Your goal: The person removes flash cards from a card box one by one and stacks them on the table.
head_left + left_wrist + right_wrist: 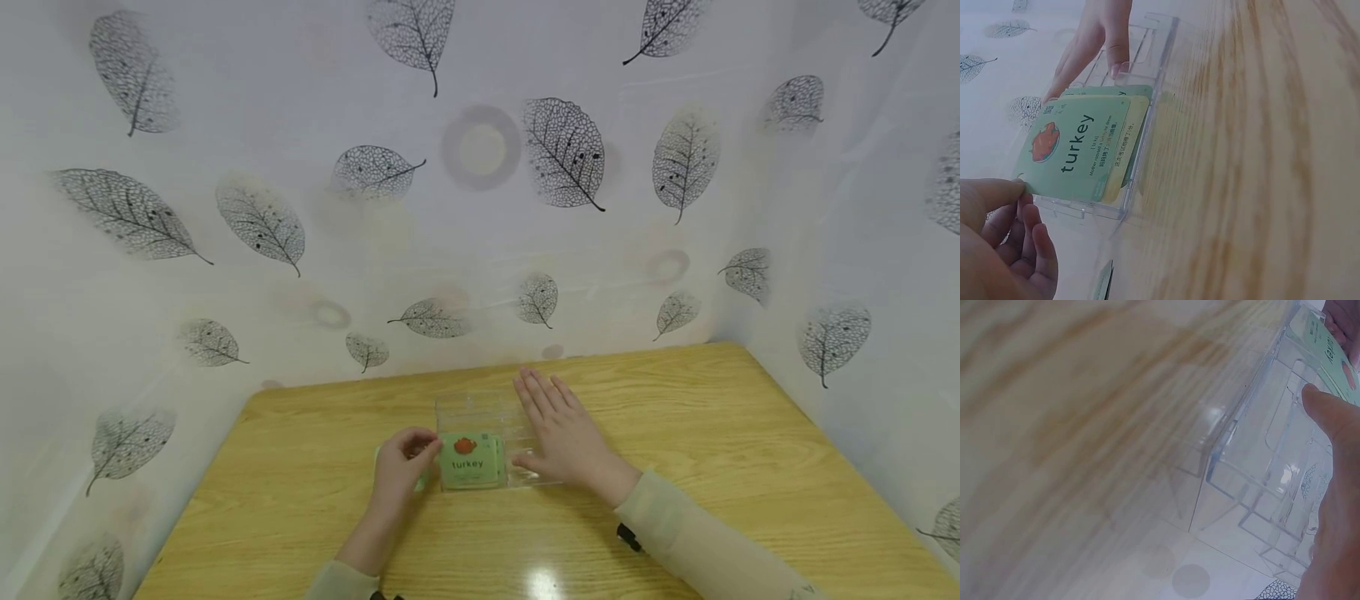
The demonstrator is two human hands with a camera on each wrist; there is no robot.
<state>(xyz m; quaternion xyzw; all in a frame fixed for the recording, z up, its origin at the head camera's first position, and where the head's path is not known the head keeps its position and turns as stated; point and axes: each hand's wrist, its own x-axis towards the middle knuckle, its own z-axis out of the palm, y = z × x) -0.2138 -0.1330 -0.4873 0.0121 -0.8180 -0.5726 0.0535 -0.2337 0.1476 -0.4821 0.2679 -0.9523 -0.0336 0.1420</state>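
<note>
A clear plastic compartment box (471, 405) lies on the table with several word cards in its left part. The top one is a green turkey card (1075, 153); the edges of a yellow card (1137, 119) and another green card (1138, 91) show beneath it. My left hand (397, 468) pinches the turkey card's left edge between thumb and fingertip. On the right side of the box rests my right hand (562, 433), its fingers straight and its thumb spread toward the cards. Beside the box, partly hidden by my left hand, lies a green-edged card or stack (1105, 280).
The wooden table (300, 467) carries the box near its middle. A white leaf-patterned cloth (480, 233) stands behind the table and along both sides.
</note>
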